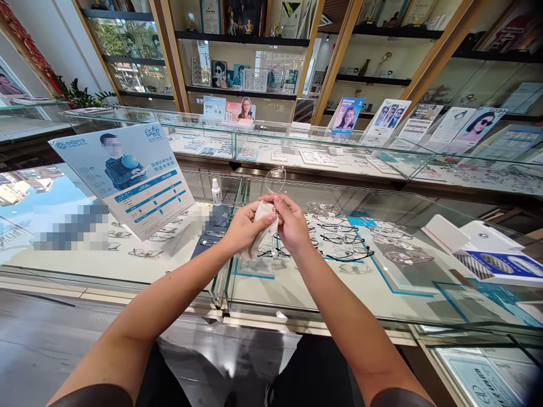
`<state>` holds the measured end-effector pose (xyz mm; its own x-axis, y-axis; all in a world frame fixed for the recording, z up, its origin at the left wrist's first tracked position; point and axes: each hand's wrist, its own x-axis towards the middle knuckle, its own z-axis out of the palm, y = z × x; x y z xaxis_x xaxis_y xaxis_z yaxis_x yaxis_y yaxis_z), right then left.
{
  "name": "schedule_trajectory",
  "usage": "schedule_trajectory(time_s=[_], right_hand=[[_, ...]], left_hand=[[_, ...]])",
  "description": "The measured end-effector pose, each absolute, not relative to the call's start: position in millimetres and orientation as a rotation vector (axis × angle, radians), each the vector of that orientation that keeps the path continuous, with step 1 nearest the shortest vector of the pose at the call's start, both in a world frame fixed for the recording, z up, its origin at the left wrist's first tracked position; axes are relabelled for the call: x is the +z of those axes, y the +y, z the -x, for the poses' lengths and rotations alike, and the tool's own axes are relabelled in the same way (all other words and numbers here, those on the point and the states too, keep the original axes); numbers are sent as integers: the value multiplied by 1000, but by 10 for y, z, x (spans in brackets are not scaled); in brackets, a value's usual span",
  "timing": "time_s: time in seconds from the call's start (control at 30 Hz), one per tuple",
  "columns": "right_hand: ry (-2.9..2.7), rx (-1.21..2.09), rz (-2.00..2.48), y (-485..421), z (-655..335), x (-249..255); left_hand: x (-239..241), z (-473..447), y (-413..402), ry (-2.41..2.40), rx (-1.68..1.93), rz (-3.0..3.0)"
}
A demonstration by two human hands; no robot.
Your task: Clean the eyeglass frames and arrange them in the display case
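Both my hands meet above a glass display counter (297,294). My left hand (244,226) is closed on a pale cleaning cloth (263,229), which hangs down between the hands. My right hand (291,223) pinches a thin-rimmed pair of glasses (275,180); one round lens sticks up above my fingers. The cloth is wrapped over the lower part of the glasses, so the other lens is hidden.
A small white spray bottle (216,192) stands on the glass beyond my left hand. A blue-and-white poster stand (131,175) leans at left. Several eyeglass frames (343,237) lie inside the case. An open box (487,251) sits at right. Shelves with brochures line the back.
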<state>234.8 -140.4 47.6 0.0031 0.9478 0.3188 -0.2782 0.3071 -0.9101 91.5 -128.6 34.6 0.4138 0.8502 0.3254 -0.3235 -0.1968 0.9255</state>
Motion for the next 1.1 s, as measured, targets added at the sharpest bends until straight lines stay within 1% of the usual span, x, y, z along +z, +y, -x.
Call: schedule_trajectory(time_s=[0.27,0.47,0.6,0.83,1.1], right_hand=[[-1257,1046,740,-1413,-2298,436],[-1322,987,728,-1423,-2304,445],[-1267,1005,733,-1394,-2353,445],[-1066,1125,698,-1325,-2387,443],[-1227,1099,716,-1321,-2331,344]], left_hand=[[367,-923,-1267,500,1269,-1287],[379,-892,-1229,553,1282,-1338],[395,-841,-1203,598,1239,-1452],[455,-731,-1139,515,1045,-1674],[386,-831,-1198,690,1277,-1601]])
